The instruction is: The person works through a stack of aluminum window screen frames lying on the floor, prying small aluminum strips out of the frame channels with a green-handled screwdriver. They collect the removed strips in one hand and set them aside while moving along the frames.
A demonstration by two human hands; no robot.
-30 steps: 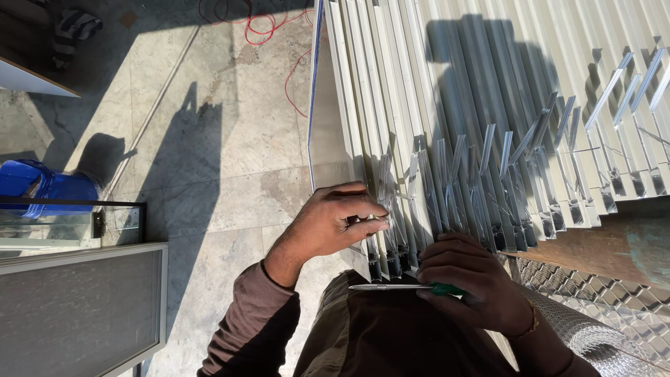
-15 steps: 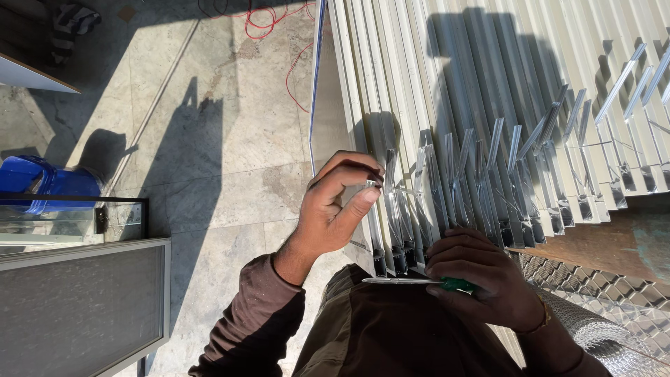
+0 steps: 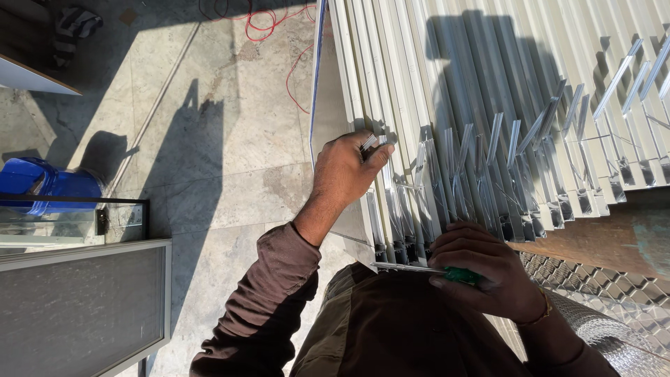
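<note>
A stack of long white aluminium profiles [image 3: 447,77] lies side by side, their cut ends facing me. My left hand [image 3: 345,171] is closed around a small metal piece [image 3: 371,142] at the top of a profile near the stack's left side. My right hand [image 3: 488,269] grips a green-handled tool [image 3: 462,275] whose thin metal blade [image 3: 398,266] points left across the profile ends. Both arms wear brown sleeves.
A grey stone floor [image 3: 209,160] spreads to the left, with red wire [image 3: 293,42] lying at the top. A blue container [image 3: 45,185] and a glass-and-metal framed panel [image 3: 77,307] stand at lower left. Diamond metal mesh [image 3: 600,286] is at lower right.
My left hand has moved up along the profile, away from the cut ends, still pinching the small metal piece. The right hand with the tool has stayed put.
</note>
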